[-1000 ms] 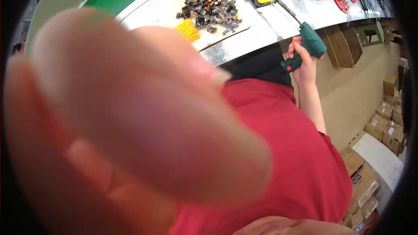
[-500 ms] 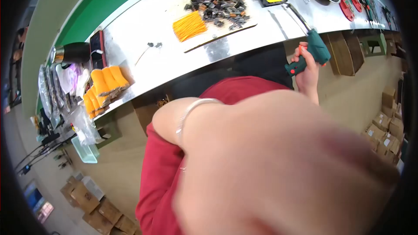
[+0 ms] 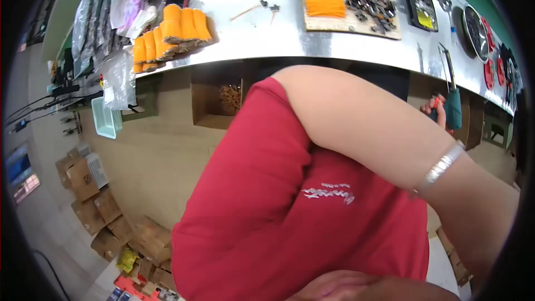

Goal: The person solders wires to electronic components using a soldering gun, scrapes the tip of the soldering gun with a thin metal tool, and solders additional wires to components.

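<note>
My right hand (image 3: pixel 440 112) is at the right, below the bench edge, with its fingers wrapped around the grip of a green pistol-shaped tool (image 3: pixel 454 110). That tool looks like a soldering gun; it has an orange trigger and a thin metal front pointing up toward the bench. My left arm crosses the view, wearing a silvery bracelet (image 3: pixel 443 164) at the wrist. Past it, my left hand (image 3: pixel 486 206) shows only in part at the lower right, close to the camera. Its fingers are hidden.
On the metal bench (image 3: pixel 251 36) a board (image 3: pixel 312 25) carries orange wires (image 3: pixel 325 3) and a pile of small dark parts (image 3: pixel 368 0). Orange wire bundles (image 3: pixel 186 25) lie at the left. A black tray (image 3: pixel 418 3) and a round bowl (image 3: pixel 475 32) stand right. Cardboard boxes (image 3: pixel 106 206) are on the floor.
The view has turned, so the bench items sit higher and further right. My left hand, large before the camera earlier, has shifted to the right edge. My right hand still holds the tool.
</note>
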